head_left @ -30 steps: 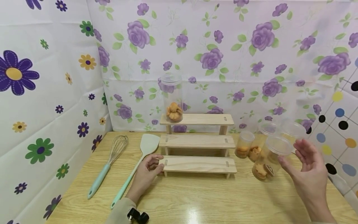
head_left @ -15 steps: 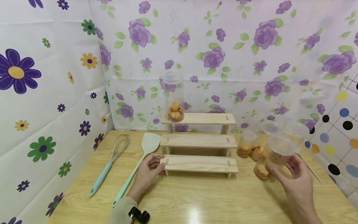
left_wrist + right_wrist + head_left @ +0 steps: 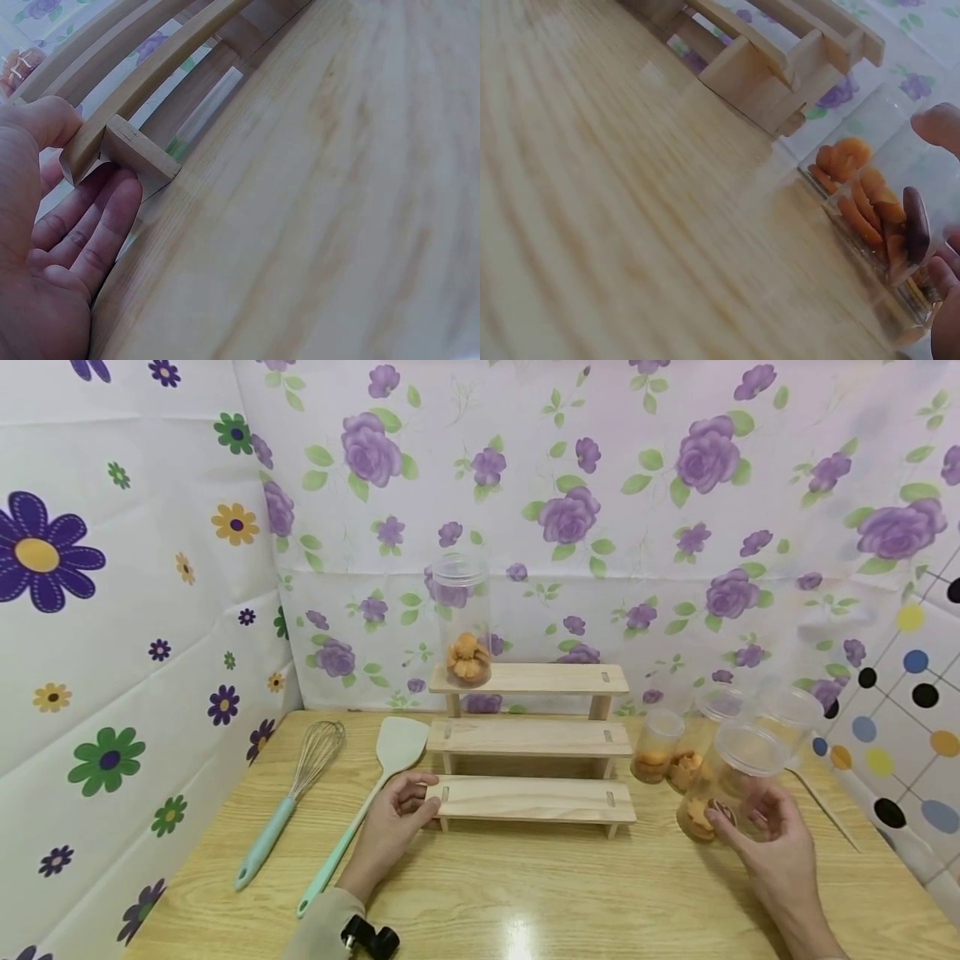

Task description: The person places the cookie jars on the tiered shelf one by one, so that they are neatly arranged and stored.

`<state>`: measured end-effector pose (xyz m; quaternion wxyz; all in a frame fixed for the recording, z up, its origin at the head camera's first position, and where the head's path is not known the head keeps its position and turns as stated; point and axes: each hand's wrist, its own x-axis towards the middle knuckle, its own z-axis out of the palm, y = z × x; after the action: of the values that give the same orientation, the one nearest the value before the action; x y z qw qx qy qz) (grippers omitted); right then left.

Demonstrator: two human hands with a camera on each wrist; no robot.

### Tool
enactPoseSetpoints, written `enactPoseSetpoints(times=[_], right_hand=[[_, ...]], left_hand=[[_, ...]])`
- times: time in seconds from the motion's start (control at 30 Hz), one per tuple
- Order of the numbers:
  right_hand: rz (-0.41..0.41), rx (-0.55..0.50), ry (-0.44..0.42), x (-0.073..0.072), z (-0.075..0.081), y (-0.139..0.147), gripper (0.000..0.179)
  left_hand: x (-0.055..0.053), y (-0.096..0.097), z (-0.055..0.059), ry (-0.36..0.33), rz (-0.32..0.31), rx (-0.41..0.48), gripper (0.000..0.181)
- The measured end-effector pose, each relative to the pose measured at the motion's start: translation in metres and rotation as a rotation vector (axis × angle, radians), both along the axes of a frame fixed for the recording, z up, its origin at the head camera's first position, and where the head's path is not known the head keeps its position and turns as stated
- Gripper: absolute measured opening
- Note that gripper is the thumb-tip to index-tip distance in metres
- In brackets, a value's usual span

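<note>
My left hand (image 3: 393, 828) grips the left end of the lowest step of a three-step wooden display shelf (image 3: 528, 799). In the left wrist view its thumb lies over the board, the other fingers (image 3: 112, 214) beneath. At the right, my right hand (image 3: 780, 853) holds the front clear lidded jar (image 3: 738, 781), thumb on its near side and fingertips round the right. This jar stands upright on the table with cookies inside, one of them dark brown (image 3: 915, 225). Another tall clear jar (image 3: 462, 610) with orange-brown pieces stands at the left of the top step.
Behind the held jar stand a small jar (image 3: 651, 760) and two taller clear jars, one of them at the back right (image 3: 787, 714). A whisk (image 3: 292, 802) and a pale green spatula (image 3: 367, 810) lie left of the shelf. A thin stick-like thing (image 3: 828, 810) lies at the right.
My right hand has moved left and down from beside the front jar, and its thumb and fingers have closed round it. The left hand has stayed on the shelf.
</note>
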<state>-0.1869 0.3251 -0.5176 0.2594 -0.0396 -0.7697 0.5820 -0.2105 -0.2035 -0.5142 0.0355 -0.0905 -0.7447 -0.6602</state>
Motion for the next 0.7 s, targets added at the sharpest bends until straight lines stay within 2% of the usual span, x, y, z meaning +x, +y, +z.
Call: enactPoseSetpoints(times=[0.3, 0.7], right_hand=[[0.024, 0.104, -0.034, -0.0004, -0.0042, 0.0031, 0.071], [0.022, 0.049, -0.002, 0.0019, -0.0003, -0.0005, 0.073]], left_hand=[[0.0002, 0.0006, 0.0001, 0.011, -0.011, 0.006, 0.034], [-0.0009, -0.0007, -0.0010, 0.016, 0.000, -0.012, 0.034]])
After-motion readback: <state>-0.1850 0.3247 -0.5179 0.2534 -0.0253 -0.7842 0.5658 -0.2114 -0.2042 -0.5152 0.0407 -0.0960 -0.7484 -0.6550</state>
